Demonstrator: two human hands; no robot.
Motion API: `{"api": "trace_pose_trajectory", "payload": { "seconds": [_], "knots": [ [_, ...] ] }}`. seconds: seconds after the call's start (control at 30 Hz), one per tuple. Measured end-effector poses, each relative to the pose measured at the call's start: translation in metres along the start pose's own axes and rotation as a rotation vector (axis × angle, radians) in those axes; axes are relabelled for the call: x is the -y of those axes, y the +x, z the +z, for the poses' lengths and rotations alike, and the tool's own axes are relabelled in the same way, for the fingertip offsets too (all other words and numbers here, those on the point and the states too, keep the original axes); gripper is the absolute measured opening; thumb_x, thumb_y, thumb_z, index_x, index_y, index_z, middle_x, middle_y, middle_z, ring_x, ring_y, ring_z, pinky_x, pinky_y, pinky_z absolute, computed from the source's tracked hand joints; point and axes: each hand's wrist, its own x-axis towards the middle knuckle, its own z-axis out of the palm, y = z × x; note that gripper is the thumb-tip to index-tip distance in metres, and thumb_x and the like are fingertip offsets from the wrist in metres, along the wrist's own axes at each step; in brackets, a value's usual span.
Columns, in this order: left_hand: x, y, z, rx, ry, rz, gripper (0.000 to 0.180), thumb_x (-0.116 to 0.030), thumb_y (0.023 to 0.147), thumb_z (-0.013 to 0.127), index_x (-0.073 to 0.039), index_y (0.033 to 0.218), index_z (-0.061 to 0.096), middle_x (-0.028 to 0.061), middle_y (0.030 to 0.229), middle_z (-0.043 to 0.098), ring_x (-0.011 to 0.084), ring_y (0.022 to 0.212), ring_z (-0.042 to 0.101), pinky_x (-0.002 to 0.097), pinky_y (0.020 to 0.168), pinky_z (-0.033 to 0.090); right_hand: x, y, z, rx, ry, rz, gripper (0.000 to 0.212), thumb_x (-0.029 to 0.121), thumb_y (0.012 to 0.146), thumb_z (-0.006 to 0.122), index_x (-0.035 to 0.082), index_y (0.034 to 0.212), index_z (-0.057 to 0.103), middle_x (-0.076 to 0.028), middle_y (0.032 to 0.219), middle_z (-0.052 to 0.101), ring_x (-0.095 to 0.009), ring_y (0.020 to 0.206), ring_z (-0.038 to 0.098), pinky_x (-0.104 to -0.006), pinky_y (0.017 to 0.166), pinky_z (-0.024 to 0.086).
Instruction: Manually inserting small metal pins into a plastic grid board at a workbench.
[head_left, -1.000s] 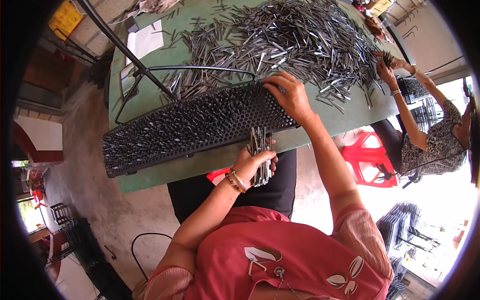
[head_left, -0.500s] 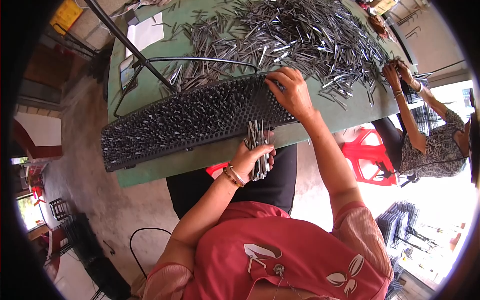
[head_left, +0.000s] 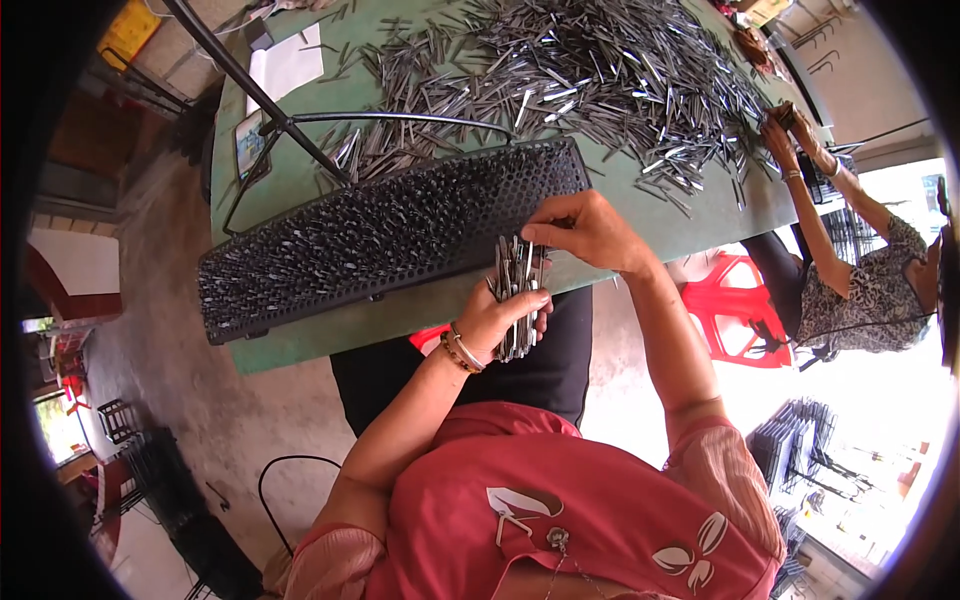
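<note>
Thin metal strips [head_left: 517,315] stand in a bundle in my left hand [head_left: 492,318], whose fingers and thumb are wrapped round them. Over the top of this bundle, my right hand [head_left: 590,235] pinches with thumb and forefinger at the end of a strip; the other fingers curl in. A long black perforated rack [head_left: 400,230] lies slantwise on the table just beyond both hands. Strips stand packed in its holes from the left end past the middle. Toward the right end, bare holes show beside my right hand.
A large heap of loose strips [head_left: 620,80] covers the far part of the green table [head_left: 300,350]. A black metal frame [head_left: 290,125] rises behind the rack. At the right, a co-worker's hands [head_left: 785,130] work at the table edge, near a red plastic stool [head_left: 735,310].
My right hand has come back from the right end of the rack to the top of the bundle. The left hand keeps its hold, nearly still.
</note>
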Motion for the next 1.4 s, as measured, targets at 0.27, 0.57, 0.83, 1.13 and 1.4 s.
{"api": "trace_pose_trajectory", "payload": {
  "seconds": [0.27,0.57,0.83,1.13,1.4],
  "knots": [
    [0.009,0.007,-0.007,-0.004,-0.108,-0.116,0.032,-0.013,0.084,0.062,-0.004,0.114,0.055,0.0067,0.077,0.061,0.0145,0.062,0.061,0.0283,0.054,0.052,0.004,0.032,-0.004,-0.593,-0.330,-0.267,0.012,0.009,0.084,0.065,-0.002,0.089,0.065,-0.008,0.077,0.061,-0.015,0.067,0.057,-0.0263,0.060,0.045],
    [0.006,0.006,-0.010,-0.027,-0.096,-0.144,0.034,-0.013,0.084,0.063,-0.004,0.116,0.053,0.0062,0.078,0.061,0.0140,0.062,0.061,0.0283,0.053,0.052,-0.011,0.052,0.003,-0.628,-0.497,-0.407,0.009,0.004,0.081,0.063,-0.001,0.088,0.065,-0.012,0.084,0.062,-0.030,0.074,0.061,-0.0353,0.066,0.049],
    [0.003,0.005,-0.011,-0.014,-0.044,-0.132,0.036,-0.013,0.084,0.062,-0.004,0.117,0.052,0.0063,0.078,0.061,0.0138,0.062,0.061,0.0278,0.053,0.051,-0.015,0.052,0.004,-0.588,-0.616,-0.442,0.009,0.007,0.081,0.064,0.001,0.088,0.064,-0.010,0.086,0.062,-0.030,0.076,0.061,-0.0361,0.067,0.049],
    [0.003,0.006,-0.011,-0.009,0.099,-0.121,0.036,-0.012,0.084,0.063,-0.004,0.117,0.052,0.0046,0.075,0.060,0.0119,0.060,0.060,0.0264,0.051,0.051,-0.009,0.051,0.007,-0.489,-0.800,-0.522,0.012,0.013,0.081,0.066,0.006,0.090,0.066,-0.006,0.089,0.058,-0.023,0.072,0.059,-0.0345,0.066,0.047],
    [0.001,0.004,-0.005,-0.025,0.161,-0.064,0.034,-0.008,0.082,0.063,-0.004,0.115,0.053,0.0044,0.073,0.060,0.0111,0.057,0.059,0.0255,0.049,0.050,-0.006,0.051,0.008,-0.471,-0.978,-0.470,0.011,0.016,0.082,0.065,0.007,0.087,0.067,-0.005,0.087,0.056,-0.023,0.071,0.058,-0.0347,0.066,0.046]
  ]
}}
